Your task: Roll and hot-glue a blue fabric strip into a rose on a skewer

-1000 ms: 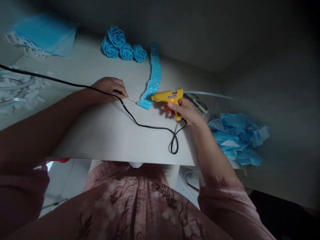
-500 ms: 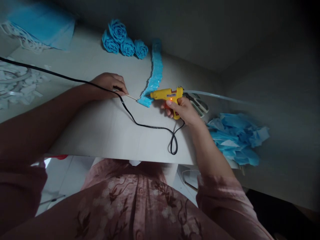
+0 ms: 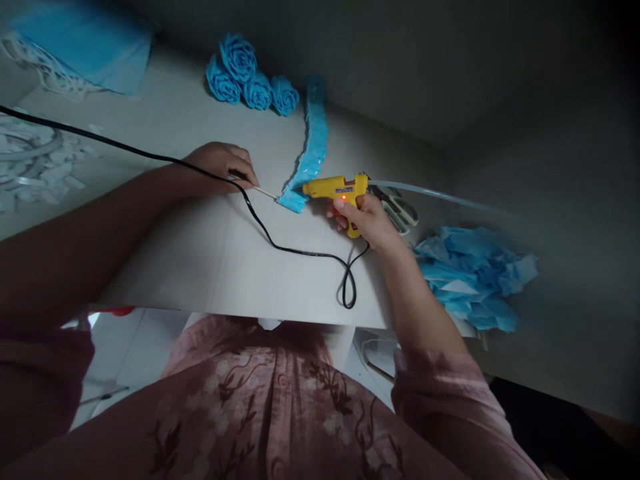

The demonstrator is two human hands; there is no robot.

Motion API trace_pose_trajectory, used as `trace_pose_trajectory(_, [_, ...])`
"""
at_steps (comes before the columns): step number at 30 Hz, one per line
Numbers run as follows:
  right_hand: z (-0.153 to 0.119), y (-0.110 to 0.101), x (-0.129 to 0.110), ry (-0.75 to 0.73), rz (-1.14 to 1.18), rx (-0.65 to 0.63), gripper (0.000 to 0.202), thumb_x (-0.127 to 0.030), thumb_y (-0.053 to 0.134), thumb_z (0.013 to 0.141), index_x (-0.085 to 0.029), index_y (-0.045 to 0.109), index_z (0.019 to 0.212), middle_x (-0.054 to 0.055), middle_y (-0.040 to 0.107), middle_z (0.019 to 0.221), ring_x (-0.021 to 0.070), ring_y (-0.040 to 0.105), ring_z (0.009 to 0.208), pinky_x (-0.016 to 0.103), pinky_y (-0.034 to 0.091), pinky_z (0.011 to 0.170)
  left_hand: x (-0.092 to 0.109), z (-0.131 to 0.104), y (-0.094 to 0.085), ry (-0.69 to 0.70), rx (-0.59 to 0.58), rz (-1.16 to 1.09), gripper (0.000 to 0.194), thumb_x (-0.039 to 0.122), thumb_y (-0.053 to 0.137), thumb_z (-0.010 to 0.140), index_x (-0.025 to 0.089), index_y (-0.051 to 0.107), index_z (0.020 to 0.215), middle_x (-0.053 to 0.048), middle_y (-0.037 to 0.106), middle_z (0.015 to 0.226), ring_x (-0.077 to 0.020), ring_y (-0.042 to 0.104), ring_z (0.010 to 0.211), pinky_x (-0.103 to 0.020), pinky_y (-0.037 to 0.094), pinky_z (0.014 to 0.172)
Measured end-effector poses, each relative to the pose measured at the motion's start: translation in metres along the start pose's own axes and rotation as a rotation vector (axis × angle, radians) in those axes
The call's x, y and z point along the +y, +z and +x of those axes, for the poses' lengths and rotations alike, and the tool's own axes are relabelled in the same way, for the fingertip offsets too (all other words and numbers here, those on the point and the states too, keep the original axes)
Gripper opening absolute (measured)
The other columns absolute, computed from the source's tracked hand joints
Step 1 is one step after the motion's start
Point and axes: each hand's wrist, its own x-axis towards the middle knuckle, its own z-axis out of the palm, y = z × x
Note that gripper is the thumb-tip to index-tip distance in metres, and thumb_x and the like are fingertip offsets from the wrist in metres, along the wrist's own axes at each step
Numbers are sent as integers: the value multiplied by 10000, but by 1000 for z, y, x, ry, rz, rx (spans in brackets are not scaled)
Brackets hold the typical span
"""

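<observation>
My right hand [image 3: 367, 215] is wrapped round a yellow hot glue gun [image 3: 330, 187], whose small light glows orange and whose clear glue stick [image 3: 440, 192] sticks out behind. The nozzle points left, at the near end of a ruffled blue strip [image 3: 315, 137] lying on the table; whether it touches cannot be made out. Closed on a thin wooden stick [image 3: 265, 193], my left hand [image 3: 227, 167] rests to the left. The stick's tip meets the strip's near end [image 3: 293, 201]. A black cord [image 3: 270, 235] runs across my left wrist to the gun and loops near the table edge.
Several blue rosettes [image 3: 239, 59] sit at the back. Blue sheets with white loops [image 3: 90, 40] lie back left, above white scraps [image 3: 30, 157]. Scissors [image 3: 397, 208] lie partly hidden behind my right hand. Crumpled blue pieces [image 3: 475, 273] are piled at the right of the table [image 3: 240, 273].
Hands, stick and glue gun hold nearly the same places on the strip. The view has shifted very slightly; no thing has been taken up or let go.
</observation>
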Motion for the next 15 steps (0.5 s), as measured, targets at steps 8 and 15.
trace_pose_trajectory(8, [-1,-1,2,-3,-12,-16,690,-899,836,828,-217,725,835,-30,521,622,120,481,591,276,480,591,-10,1,5,37,13,0,393,470,594,1022,206,884,1050,-25,816,1062,-137,673,929,-251,547,924])
trace_pose_trajectory(15, [0,0,2,0,-24,-20,690,-911,833,820,-231,717,805,-29,519,610,125,460,582,290,484,579,-8,2,4,32,25,-4,432,457,580,1017,167,897,1064,-65,814,1058,-157,686,918,-290,553,897])
